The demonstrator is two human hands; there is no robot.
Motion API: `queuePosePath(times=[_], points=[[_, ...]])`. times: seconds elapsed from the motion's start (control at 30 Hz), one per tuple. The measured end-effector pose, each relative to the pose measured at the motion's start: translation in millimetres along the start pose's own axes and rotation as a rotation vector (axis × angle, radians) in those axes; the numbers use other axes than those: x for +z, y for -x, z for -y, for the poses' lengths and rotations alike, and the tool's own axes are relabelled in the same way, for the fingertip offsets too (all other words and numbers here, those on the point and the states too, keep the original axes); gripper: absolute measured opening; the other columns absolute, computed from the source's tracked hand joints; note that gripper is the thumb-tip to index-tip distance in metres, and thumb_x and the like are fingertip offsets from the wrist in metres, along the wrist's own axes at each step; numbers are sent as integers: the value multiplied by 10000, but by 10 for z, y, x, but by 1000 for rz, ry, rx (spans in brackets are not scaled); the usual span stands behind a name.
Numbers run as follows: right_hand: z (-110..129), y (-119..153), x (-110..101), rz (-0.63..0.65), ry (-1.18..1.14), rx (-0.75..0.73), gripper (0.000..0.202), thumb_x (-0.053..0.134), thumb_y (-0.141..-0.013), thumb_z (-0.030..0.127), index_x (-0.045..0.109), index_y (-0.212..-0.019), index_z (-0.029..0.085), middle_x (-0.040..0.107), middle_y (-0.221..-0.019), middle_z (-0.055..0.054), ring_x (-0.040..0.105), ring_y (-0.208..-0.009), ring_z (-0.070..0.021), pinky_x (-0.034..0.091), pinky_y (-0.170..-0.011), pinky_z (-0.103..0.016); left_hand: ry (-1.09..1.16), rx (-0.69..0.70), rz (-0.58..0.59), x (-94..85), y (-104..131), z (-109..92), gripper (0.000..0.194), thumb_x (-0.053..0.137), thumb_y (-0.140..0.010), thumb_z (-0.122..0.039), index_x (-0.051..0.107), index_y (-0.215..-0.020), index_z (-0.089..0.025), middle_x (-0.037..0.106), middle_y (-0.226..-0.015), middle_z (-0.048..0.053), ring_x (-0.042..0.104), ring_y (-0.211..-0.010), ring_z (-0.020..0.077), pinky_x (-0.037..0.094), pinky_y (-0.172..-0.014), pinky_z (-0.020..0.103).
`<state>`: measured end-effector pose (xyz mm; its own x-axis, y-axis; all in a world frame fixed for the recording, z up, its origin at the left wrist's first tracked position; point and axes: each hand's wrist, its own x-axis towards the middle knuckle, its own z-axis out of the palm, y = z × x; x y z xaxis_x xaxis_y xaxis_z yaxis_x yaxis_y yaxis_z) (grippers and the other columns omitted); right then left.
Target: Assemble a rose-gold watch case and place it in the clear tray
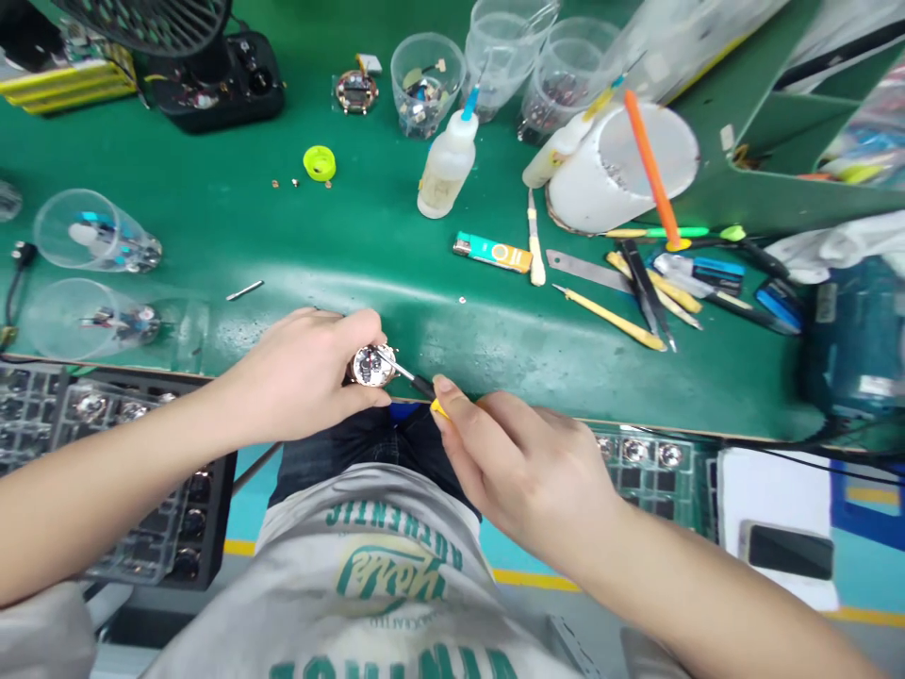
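Note:
My left hand (pixel 321 363) is closed around a small round watch case (pixel 372 366), its open inner side facing up near the table's front edge. Gripped in my right hand (pixel 523 453) is a screwdriver (pixel 417 380) with a yellow and black handle. Its thin metal shaft reaches left, and the tip touches or hovers just over the inside of the watch case; I cannot tell which. Beyond my left hand, a short metal rod (pixel 244 290) lies on the green mat. Another round watch part (pixel 355 91) lies farther back.
Cups of small parts (pixel 428 80) stand at the back, beside a dropper bottle (pixel 447 170). On the right are a lighter (pixel 493 253), tweezers (pixel 647 292) and a white tub (pixel 622 179). A fan base (pixel 212 90) stands back left. Trays of watch parts (pixel 159 519) sit below the edge.

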<state>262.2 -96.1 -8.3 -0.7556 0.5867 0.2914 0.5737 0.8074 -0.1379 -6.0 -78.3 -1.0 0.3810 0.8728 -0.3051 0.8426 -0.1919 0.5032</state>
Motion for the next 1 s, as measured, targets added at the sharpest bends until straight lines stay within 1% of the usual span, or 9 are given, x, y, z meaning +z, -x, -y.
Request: queuePosePath(times=[0.2,0.3,0.4,0.5,0.6,0.7,0.83,0.9,1.0], points=[[-31,130,-62,-47,-4,64,293,606,-1092,226,654,-1351,99,671,-741,3,608,-566,-159,462,-547,-309,85,0,-52,54,81,28,311,737,-901,-486,680,-1099,-253,780,-889,14,724,-788,255,464,-684,345],[-195,459,-170,-133,-19,199,317,584,-1108,268,626,-1357,76,722,-794,-39,662,-644,-175,533,-617,-301,122,5,-203,216,194,136,357,717,-905,-561,716,-1107,-268,822,-1016,52,753,-870,285,529,-728,372],[-541,898,-326,-183,120,356,257,633,-1071,256,661,-1303,149,809,-993,-107,714,-758,-199,576,-688,-313,174,-97,-308,393,267,258,446,761,-882,-602,707,-1197,-292,828,-1036,14,764,-838,249,568,-720,335],[-1043,1182,-466,-214,269,483,253,633,-1059,287,727,-1250,150,816,-1035,-149,730,-896,-264,583,-804,-385,228,-106,-413,425,271,255,474,766,-888,-630,689,-1228,-309,814,-1046,-20,764,-822,213,598,-771,309],[-1566,1153,-509,-224,291,547,269,645,-1045,334,799,-1179,159,817,-1011,-162,707,-903,-290,540,-836,-428,223,-29,-541,284,188,143,449,765,-900,-616,692,-1218,-308,802,-1050,-26,758,-863,212,606,-851,316],[-1842,932,-496,-262,277,608,284,683,-1019,352,812,-1192,167,815,-1136,-197,693,-1051,-344,501,-947,-501,160,125,-650,81,45,52,434,780,-897,-586,710,-1213,-297,807,-1021,-16,751,-855,216,599,-832,316],[-1572,593,-448,-351,165,551,324,648,-1039,408,784,-1191,156,789,-1210,-230,693,-1155,-366,499,-1026,-555,111,284,-779,-156,-156,23,401,774,-917,-533,724,-1235,-294,823,-1055,7,767,-912,232,585,-840,326],[-1277,372,-374,-351,23,438,328,627,-1058,449,757,-1203,184,811,-1113,-175,752,-1029,-292,578,-962,-473,111,356,-811,-264,-268,6,396,787,-918,-509,733,-1241,-286,821,-1039,12,754,-861,216,573,-822,325],[-900,-138,-193,-305,-285,280,470,549,-1110,517,576,-1479,226,821,-1049,-79,789,-847,-173,649,-815,-321,116,522,-798,-410,-451,-32,378,800,-918,-453,741,-1227,-245,823,-1003,27,727,-795,186,560,-803,320]])
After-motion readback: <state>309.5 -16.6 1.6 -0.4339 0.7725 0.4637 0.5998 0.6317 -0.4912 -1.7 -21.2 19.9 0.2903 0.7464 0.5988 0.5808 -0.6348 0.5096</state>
